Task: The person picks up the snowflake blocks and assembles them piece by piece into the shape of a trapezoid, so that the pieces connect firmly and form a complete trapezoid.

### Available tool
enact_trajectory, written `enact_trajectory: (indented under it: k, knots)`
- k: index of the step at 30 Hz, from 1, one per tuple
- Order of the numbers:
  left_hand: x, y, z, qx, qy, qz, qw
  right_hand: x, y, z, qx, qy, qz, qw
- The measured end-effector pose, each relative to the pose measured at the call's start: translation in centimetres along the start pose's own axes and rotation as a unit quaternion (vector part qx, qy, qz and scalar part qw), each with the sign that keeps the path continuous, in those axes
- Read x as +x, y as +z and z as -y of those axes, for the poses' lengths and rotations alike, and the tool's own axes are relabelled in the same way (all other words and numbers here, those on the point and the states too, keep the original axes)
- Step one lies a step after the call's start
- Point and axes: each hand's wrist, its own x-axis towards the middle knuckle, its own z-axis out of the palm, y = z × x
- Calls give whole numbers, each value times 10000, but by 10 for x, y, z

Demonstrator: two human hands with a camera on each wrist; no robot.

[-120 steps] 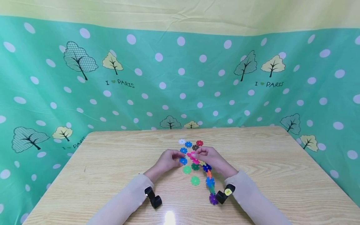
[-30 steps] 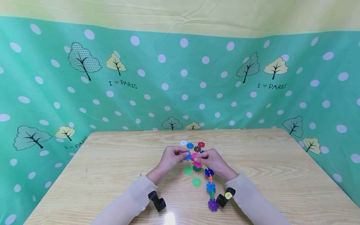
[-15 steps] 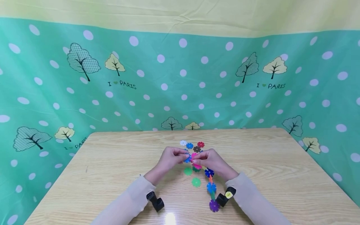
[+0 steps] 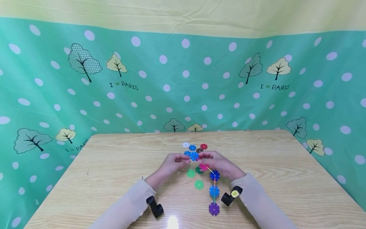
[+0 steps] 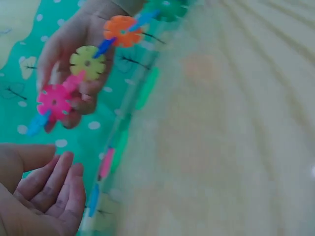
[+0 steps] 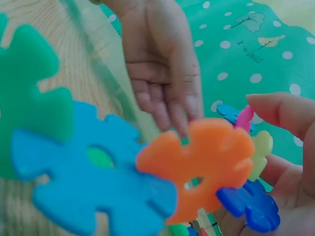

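My right hand pinches a chain of slotted plastic flower discs at its pink disc. A blue disc sits at the chain's upper end, slotted to the pink. Below the fingers the chain continues through a yellow disc, a dark blue disc, an orange disc, a lighter blue disc and a green disc, down to a purple disc. My left hand holds nothing; its loosely bent fingers are just left of the blue end disc.
Loose discs lie on the wooden table: white, blue, red and brown behind the hands, dark green and light green in front. A patterned curtain hangs behind the table.
The left hand picked up a blue disc from the table and joined it to the chain's pink end with the right hand. Now the left has let go and drawn slightly left.
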Motion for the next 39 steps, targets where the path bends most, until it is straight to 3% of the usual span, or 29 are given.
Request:
enact_trajectory:
  k: [4,8,11,15,23,29,39]
  knots:
    - [0,-3,9,298,17,464,9985,1,0,0,11,-81,-127,9999]
    - [0,-4,13,959,253,818,9917,2,1,-1,83,-205,-267,9994]
    - [2,-3,14,1490,460,972,9830,3,2,-3,130,-214,-344,9991]
    - [3,-2,14,1827,633,1018,9758,4,3,-5,293,-185,-464,9983]
    - [5,-4,16,1911,725,1112,9726,6,4,-5,515,-147,-789,9954]
    - [4,-5,16,1945,842,1202,9699,4,2,-2,13,-233,-958,9951]
    - [-1,-10,9,1963,700,1094,9719,1,-2,1,-94,-614,-646,9960]
